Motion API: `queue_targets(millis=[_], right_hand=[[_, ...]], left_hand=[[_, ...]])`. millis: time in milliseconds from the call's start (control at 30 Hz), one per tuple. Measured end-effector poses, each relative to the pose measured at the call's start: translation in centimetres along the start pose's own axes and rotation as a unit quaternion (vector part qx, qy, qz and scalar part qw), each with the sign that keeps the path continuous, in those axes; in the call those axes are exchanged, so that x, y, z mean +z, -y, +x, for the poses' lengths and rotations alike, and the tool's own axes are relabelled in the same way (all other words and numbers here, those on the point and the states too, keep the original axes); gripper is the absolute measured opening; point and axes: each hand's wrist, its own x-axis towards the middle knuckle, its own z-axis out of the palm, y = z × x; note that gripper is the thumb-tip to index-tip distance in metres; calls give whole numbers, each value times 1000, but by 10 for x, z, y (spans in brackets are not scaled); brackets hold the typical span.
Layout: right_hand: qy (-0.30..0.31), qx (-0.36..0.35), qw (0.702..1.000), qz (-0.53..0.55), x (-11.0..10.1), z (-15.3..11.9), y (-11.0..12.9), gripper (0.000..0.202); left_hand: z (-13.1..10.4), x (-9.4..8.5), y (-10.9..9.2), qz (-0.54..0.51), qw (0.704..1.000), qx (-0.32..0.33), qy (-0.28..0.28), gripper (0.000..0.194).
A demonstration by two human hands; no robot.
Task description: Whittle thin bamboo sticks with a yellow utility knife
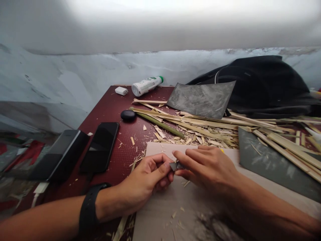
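Grip of the right hand [205, 164] closed on a small blade [173, 166], its tip at the left hand's [152, 174] pinched fingers, above a pale board [157, 214] on the dark-red desk [126, 134]; whitish wall [100, 73] beyond.

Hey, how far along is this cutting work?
Looks partway. Done: shavings litter the table. In hand: the right hand holds a blade at the fingertips of the left hand; any piece pinched there is too hidden to tell. Left, perhaps: long split strips behind the hands.
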Motion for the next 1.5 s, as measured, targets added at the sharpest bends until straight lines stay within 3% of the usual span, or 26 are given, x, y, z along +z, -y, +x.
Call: queue_targets(millis=[233,567,767,900,1133,1333,1500], right_hand=[[-14,48,999,-1,0,3,-3,39],[21,105,993,-43,0,0,1,50],[4,247,964,-102,-3,-5,-23,49],[1,177,983,-56,-6,-4,-19,50],[62,81,995,3,-2,0,-4,53],[70,52,996,9,-1,1,-2,52],[69,43,997,13,-1,1,-1,52]], left_hand=[[1,0,-1,-35,999,4,-5,21],[1,1,-1,-46,998,19,-33,17],[-2,1,5,-23,999,31,-8,20],[-2,1,4,-47,999,25,2,17],[0,1,5,-50,998,38,16,21],[2,2,6,-45,998,48,-12,13],[1,1,8,-18,999,48,-16,22]])
